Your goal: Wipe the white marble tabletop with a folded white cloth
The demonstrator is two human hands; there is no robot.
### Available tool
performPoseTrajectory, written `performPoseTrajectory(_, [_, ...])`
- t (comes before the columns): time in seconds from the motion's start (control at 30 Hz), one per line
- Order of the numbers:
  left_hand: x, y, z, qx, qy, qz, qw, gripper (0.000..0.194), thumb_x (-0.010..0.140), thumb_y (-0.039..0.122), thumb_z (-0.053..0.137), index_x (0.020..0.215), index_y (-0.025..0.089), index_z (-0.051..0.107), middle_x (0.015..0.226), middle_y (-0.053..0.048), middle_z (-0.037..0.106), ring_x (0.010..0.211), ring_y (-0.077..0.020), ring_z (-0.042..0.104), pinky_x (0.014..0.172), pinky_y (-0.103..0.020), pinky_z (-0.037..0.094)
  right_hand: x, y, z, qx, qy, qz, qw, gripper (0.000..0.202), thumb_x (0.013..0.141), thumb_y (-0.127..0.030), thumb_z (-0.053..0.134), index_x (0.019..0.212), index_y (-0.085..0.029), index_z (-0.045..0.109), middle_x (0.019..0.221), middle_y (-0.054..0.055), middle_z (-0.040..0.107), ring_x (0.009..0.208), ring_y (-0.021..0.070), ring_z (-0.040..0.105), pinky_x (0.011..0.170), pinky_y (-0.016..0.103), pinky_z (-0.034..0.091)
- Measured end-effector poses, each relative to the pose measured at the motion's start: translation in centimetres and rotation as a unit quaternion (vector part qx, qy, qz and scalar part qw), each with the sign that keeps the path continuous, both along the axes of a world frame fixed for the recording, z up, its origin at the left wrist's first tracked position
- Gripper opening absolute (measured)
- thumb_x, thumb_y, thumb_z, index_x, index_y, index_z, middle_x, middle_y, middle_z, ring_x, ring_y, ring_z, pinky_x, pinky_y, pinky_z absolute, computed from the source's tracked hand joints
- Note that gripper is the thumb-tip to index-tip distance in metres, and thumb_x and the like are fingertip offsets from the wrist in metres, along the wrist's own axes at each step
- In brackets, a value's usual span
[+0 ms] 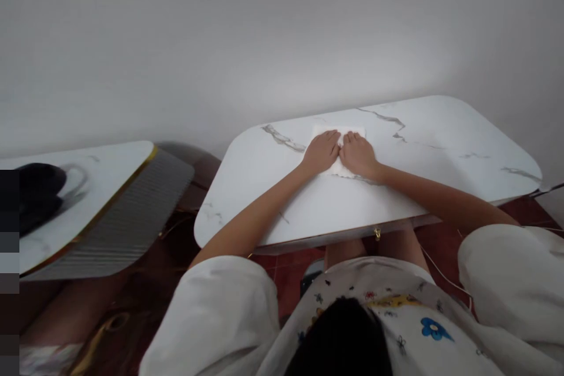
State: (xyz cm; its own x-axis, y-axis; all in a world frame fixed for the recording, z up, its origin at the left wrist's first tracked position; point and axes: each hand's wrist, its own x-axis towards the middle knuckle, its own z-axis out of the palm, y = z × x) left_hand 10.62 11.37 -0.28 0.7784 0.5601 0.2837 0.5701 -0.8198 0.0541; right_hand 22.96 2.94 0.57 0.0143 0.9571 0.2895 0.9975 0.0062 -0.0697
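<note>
A white cloth (348, 169), thin and roughly square, lies spread on the white marbled table (264, 188). Both hands rest palm down on it, close together near its middle, with the thumbs almost meeting. My left hand (323, 150) covers the left part of the cloth, its fingers lying flat and pointing away from me. On the right part is my right hand (358, 154), also flat with its fingers forward. The cloth's far edge shows beyond the fingertips, and its near edge is slightly ragged. The palms hide the cloth beneath them.
A plain wall (264, 35) stands behind the table. To the left is a second marbled surface (118, 158) with a gold edge and a ribbed side, bearing a dark object (42, 182). A gold knob (377, 234) sticks out at the table's front. A white cable (445, 276) runs below.
</note>
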Motion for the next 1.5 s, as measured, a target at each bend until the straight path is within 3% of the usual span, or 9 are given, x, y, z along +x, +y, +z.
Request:
performPoseTrajectory(0.17, [-5.9, -7.4, -0.1, -0.006, 0.013, 0.071, 0.997, 0.052, 0.094, 0.027, 0.028, 0.140, 0.013, 0.047, 0.148, -0.012, 0.048, 0.138, -0.0248, 0.042, 0.116, -0.043, 0.032, -4.4, -5.5, 0.3, -0.021, 0.004, 0.075, 0.997, 0.051, 0.096, -0.023, 0.032, 0.135, 0.004, 0.050, 0.142, 0.025, 0.049, 0.131, 0.0342, 0.045, 0.109, 0.043, 0.034])
performPoseTrajectory(0.27, [-7.4, -11.6, 0.2, -0.017, 0.006, 0.108, 0.994, 0.053, 0.092, 0.027, 0.030, 0.141, 0.016, 0.046, 0.147, -0.012, 0.049, 0.139, -0.0258, 0.042, 0.115, -0.045, 0.033, -5.1, -8.3, 0.2, -0.025, 0.005, 0.120, 0.992, 0.052, 0.096, -0.025, 0.032, 0.137, 0.002, 0.050, 0.144, 0.023, 0.048, 0.134, 0.0323, 0.043, 0.111, 0.043, 0.033])
performPoseTrajectory(0.4, [-6.2, -15.3, 0.6, -0.039, -0.004, 0.129, 0.991, 0.053, 0.091, 0.029, 0.034, 0.139, 0.011, 0.049, 0.147, -0.016, 0.048, 0.139, -0.0284, 0.041, 0.115, -0.044, 0.033, -3.4, -10.8, 0.1, -0.017, -0.019, 0.157, 0.987, 0.053, 0.094, -0.024, 0.032, 0.138, 0.000, 0.050, 0.144, 0.021, 0.050, 0.134, 0.0305, 0.045, 0.111, 0.045, 0.036])
performPoseTrajectory(0.53, [-2.8, -16.2, 0.7, -0.050, -0.013, 0.109, 0.993, 0.052, 0.091, 0.028, 0.036, 0.137, 0.007, 0.050, 0.146, -0.019, 0.048, 0.139, -0.0301, 0.040, 0.116, -0.044, 0.032, 0.0, -11.9, 0.2, -0.014, -0.017, 0.150, 0.988, 0.052, 0.092, -0.024, 0.035, 0.137, -0.003, 0.052, 0.142, 0.019, 0.053, 0.132, 0.0291, 0.048, 0.110, 0.046, 0.038])
performPoseTrajectory(0.77, [2.9, -11.5, 0.7, -0.025, -0.033, 0.060, 0.997, 0.042, 0.092, 0.025, 0.037, 0.127, 0.010, 0.054, 0.138, -0.018, 0.056, 0.132, -0.0288, 0.047, 0.113, -0.043, 0.034, 5.1, -8.5, 0.3, -0.021, -0.016, 0.080, 0.996, 0.049, 0.092, -0.023, 0.038, 0.137, -0.008, 0.052, 0.142, 0.016, 0.054, 0.132, 0.0261, 0.048, 0.108, 0.040, 0.041])
performPoseTrajectory(0.9, [4.9, -6.3, 0.8, -0.011, -0.045, 0.072, 0.996, 0.035, 0.092, 0.022, 0.038, 0.118, 0.009, 0.057, 0.130, -0.018, 0.060, 0.126, -0.0289, 0.051, 0.109, -0.042, 0.036, 7.0, -2.7, 0.2, -0.016, -0.020, 0.076, 0.997, 0.047, 0.092, -0.021, 0.037, 0.135, -0.011, 0.052, 0.142, 0.014, 0.054, 0.131, 0.0250, 0.049, 0.104, 0.038, 0.042])
performPoseTrajectory(1.1, [6.6, 0.9, 0.9, 0.012, -0.029, 0.143, 0.989, 0.032, 0.094, 0.022, 0.036, 0.114, 0.009, 0.058, 0.122, -0.017, 0.062, 0.120, -0.0293, 0.052, 0.104, -0.040, 0.038, 9.2, 6.9, 0.1, -0.006, -0.039, 0.166, 0.985, 0.045, 0.094, -0.021, 0.037, 0.133, -0.007, 0.053, 0.141, 0.016, 0.054, 0.131, 0.0244, 0.049, 0.105, 0.035, 0.041])
performPoseTrajectory(1.23, [7.8, 4.6, 0.7, 0.035, -0.010, 0.158, 0.987, 0.034, 0.095, 0.022, 0.035, 0.116, 0.007, 0.057, 0.121, -0.019, 0.061, 0.119, -0.0315, 0.052, 0.103, -0.042, 0.038, 10.3, 11.2, -0.1, 0.005, -0.025, 0.155, 0.988, 0.044, 0.094, -0.020, 0.037, 0.135, -0.012, 0.052, 0.143, 0.011, 0.054, 0.132, 0.0226, 0.049, 0.106, 0.036, 0.041])
performPoseTrajectory(1.5, [10.9, 8.4, 0.5, 0.035, -0.005, 0.070, 0.997, 0.034, 0.095, 0.019, 0.034, 0.117, 0.010, 0.057, 0.124, -0.017, 0.062, 0.120, -0.0274, 0.055, 0.104, -0.040, 0.039, 12.5, 11.9, -0.6, 0.014, -0.020, 0.046, 0.999, 0.037, 0.097, -0.021, 0.034, 0.126, -0.011, 0.054, 0.132, 0.015, 0.059, 0.120, 0.0248, 0.056, 0.097, 0.036, 0.046])
